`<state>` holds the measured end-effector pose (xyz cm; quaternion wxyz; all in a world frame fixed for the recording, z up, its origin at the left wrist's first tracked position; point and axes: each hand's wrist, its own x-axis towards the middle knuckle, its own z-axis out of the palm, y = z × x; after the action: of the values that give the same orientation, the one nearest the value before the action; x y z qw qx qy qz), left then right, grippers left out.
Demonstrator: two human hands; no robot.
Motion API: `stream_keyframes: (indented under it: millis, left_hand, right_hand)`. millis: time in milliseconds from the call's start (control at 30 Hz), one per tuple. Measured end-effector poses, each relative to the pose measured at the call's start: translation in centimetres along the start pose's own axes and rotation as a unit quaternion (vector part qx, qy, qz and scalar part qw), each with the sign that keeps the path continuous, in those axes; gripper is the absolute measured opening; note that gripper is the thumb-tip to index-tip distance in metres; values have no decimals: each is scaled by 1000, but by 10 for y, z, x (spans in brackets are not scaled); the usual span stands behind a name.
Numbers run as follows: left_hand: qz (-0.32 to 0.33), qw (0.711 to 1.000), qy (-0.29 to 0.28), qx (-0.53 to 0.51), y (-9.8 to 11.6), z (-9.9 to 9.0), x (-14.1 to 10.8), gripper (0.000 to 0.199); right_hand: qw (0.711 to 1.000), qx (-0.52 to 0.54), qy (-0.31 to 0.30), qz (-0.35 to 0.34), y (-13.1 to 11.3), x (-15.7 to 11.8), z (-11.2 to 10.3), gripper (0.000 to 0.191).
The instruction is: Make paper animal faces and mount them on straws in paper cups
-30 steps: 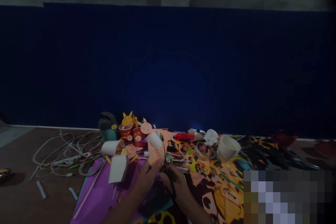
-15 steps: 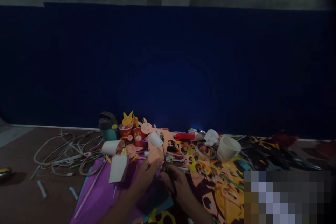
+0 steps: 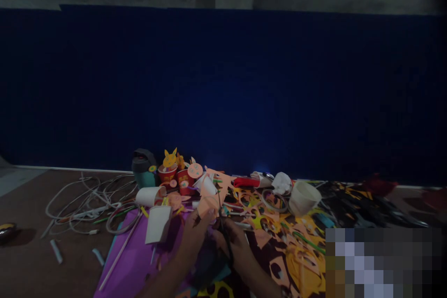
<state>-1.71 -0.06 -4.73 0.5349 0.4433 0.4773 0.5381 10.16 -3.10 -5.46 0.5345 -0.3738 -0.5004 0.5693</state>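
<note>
Pinched in my left hand (image 3: 196, 227) is a peach sheet of paper (image 3: 206, 205), its upper part reaching toward the back of the table. My right hand (image 3: 234, 237) is closed round a pair of dark scissors (image 3: 226, 233). The blades point up and away, against the right edge of the paper; whether they are parted is too dim to tell. Both hands are above a purple sheet (image 3: 129, 260). Left of my left hand stands a white paper cup (image 3: 159, 224). A second white cup (image 3: 150, 195) lies on its side behind it.
Red cups (image 3: 167, 178) with paper animal faces stand at the back, beside a teal and black bottle (image 3: 144, 170). White cables (image 3: 91, 200) sprawl at left. Cut paper scraps (image 3: 275, 228), a tape roll (image 3: 274, 201) and a white bowl-like cup (image 3: 303, 198) lie at right. A blue panel (image 3: 223, 93) rises behind.
The peach paper has turned and shifted slightly in my left hand, and its upper part sits differently beside the blades. Both hands stay nearly in place.
</note>
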Motion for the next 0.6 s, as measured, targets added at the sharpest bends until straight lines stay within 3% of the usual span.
stream_keyframes:
  millis: [133,600]
  left_hand:
    - [5,1000,1,4,-4,2,-2,36]
    - [3,1000,-16,-4,0,2,-2,33]
  right_hand:
    - [999,-16,22,-42,-4,0,0,24]
    - [999,29,25,-8,-2,-1,3,23]
